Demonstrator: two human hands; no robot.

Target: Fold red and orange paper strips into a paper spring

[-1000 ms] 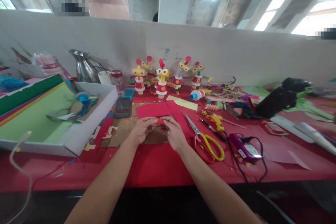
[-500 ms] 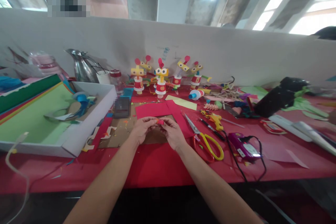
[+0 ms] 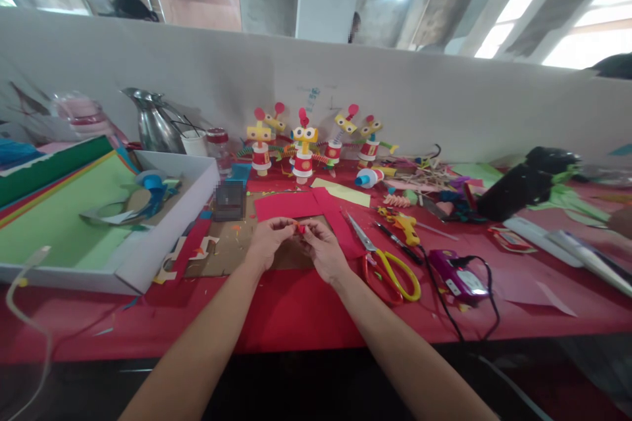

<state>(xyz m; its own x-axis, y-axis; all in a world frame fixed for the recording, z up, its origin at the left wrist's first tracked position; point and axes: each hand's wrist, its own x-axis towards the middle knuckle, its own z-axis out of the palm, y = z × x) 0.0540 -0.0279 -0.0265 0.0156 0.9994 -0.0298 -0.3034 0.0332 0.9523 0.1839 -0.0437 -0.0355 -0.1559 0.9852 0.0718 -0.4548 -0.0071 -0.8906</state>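
Observation:
Both my hands meet over a brown cardboard sheet (image 3: 222, 247), pinching one small folded piece of red paper (image 3: 301, 229) between them. My left hand (image 3: 269, 242) has its thumb and fingertips closed on the left end of it. The fingers of my right hand (image 3: 320, 247) are closed on its right end. A bit of orange shows at the left fingertips. Behind my hands lies a sheet of red paper (image 3: 284, 204). A red strip (image 3: 338, 220) crosses it on the right. Scissors (image 3: 390, 270) with yellow and red handles lie right of my right hand.
Paper-cup figures (image 3: 303, 161) stand along the white partition. On the left is a white box (image 3: 172, 210) of coloured paper, with a steel jug (image 3: 155, 125) behind. A yellow glue gun (image 3: 405, 227), a black pen (image 3: 399, 242) and a purple device (image 3: 459, 276) with cables lie right.
The red paper piece has turned and looks smaller between my fingertips. My hands stay in nearly the same place. Heads show beyond the partition, and a hand appears at the far right edge.

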